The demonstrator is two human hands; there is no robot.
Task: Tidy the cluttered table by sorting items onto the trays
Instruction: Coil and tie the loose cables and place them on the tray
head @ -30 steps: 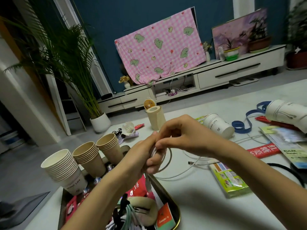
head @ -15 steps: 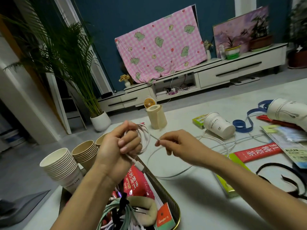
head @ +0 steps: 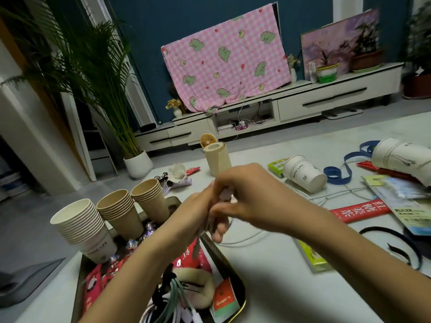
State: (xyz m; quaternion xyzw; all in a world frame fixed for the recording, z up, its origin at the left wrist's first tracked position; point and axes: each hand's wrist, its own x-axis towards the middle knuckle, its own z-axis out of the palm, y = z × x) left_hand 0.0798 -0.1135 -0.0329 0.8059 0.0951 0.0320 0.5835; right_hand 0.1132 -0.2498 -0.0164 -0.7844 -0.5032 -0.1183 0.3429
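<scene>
Nearest, a dark tray (head: 234, 266) with a gold rim sits at the counter's (head: 275, 287) near left, crowded with pale-green cords, a beige pouch (head: 198, 287), red packets and an orange-and-green card. Just above its right rim the two hands meet, blurred. The left hand (head: 193, 213) has its fingers curled round a small bundle of white cable (head: 225, 195), and the right hand (head: 251, 199) closes over the same bundle from the other side, pinching it. So the cable is held in the air between them, and its loose length trails off right across the counter. At the tray's far end stand three cup stacks, one white (head: 86, 229) and two brown (head: 121, 213). To the right lie a green packet (head: 312, 257), a black band (head: 396, 243), a red packet (head: 359, 210), a tipped white cup (head: 303, 173) and a blue ribbon (head: 338, 174). Beyond the hands are a shuttlecock (head: 178, 172) and a beige cylinder (head: 217, 159) — then the floor, a potted palm (head: 98, 73) and a low white cabinet (head: 326, 101) with a pink checked cloth (head: 226, 59) hanging above it.
</scene>
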